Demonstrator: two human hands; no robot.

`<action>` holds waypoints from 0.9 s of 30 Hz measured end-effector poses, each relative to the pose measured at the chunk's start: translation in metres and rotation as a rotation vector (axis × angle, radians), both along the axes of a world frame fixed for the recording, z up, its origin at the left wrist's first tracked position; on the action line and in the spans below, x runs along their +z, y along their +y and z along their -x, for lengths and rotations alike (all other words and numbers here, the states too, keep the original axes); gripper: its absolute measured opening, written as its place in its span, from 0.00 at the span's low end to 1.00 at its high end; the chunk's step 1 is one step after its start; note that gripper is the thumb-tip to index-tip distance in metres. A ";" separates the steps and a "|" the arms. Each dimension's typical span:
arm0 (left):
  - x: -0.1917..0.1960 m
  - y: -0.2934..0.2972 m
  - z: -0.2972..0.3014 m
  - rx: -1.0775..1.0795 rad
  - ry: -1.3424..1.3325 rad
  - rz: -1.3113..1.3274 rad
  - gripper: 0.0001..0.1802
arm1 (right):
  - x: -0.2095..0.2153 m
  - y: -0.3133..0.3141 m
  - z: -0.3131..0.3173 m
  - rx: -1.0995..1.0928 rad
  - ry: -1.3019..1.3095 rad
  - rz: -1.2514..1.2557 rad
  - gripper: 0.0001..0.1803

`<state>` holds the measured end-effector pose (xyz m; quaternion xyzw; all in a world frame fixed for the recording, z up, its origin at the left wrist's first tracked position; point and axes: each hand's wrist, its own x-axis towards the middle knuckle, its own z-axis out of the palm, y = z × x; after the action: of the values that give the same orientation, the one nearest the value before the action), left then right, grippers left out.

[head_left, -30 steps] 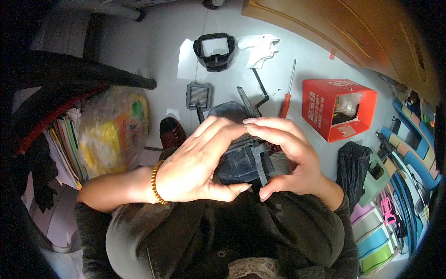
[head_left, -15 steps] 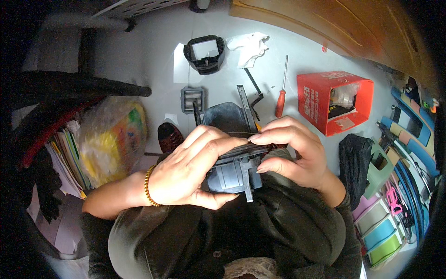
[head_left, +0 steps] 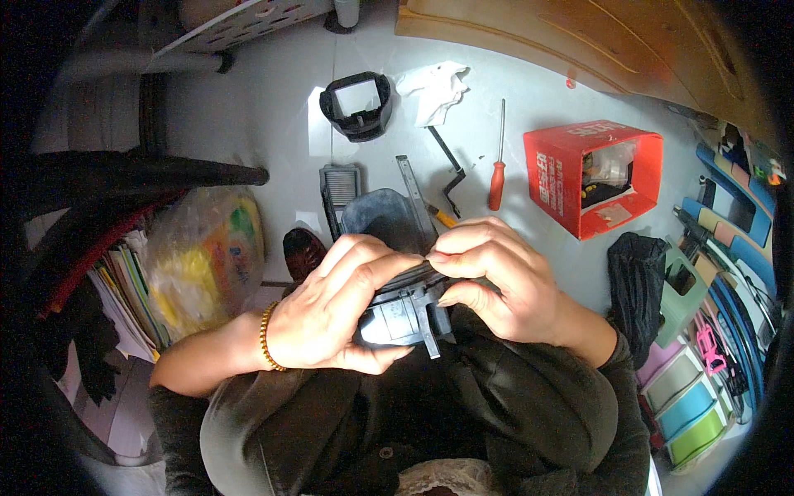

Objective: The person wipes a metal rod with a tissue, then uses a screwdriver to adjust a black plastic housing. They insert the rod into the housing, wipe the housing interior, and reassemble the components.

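My left hand (head_left: pixel 331 310) and right hand (head_left: pixel 496 281) both have their fingers closed on a grey plastic housing (head_left: pixel 405 310), held over my lap. Beyond it on the floor (head_left: pixel 273 124) lie a red-handled screwdriver (head_left: pixel 498 169) and a red carton (head_left: pixel 591 178).

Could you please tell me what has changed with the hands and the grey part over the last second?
The left hand has slid off the top of the dark grey plastic housing, so more of it shows. The right hand has closed into a fingertip pinch on its upper edge. Both hands keep hold of the housing. The red-handled screwdriver, red cardboard box and black square frame lie as before.
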<state>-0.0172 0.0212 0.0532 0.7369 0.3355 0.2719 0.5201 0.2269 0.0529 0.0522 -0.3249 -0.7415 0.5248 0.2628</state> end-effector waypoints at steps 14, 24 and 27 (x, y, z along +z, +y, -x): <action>-0.073 -0.038 -0.014 -0.126 0.086 0.085 0.46 | -0.056 -0.041 -0.023 0.036 -0.099 0.153 0.14; -0.149 -0.095 -0.030 -0.279 0.347 -0.151 0.43 | -0.123 -0.053 -0.061 -0.140 -0.409 0.204 0.09; -0.162 -0.114 -0.024 -0.371 0.421 -0.144 0.43 | -0.149 -0.040 -0.065 -0.237 -0.620 0.181 0.11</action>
<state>0.0071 -0.0925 -0.1087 0.8611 0.2753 0.0362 0.4260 0.2916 0.0124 -0.0969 -0.5750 -0.6935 0.4307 0.0542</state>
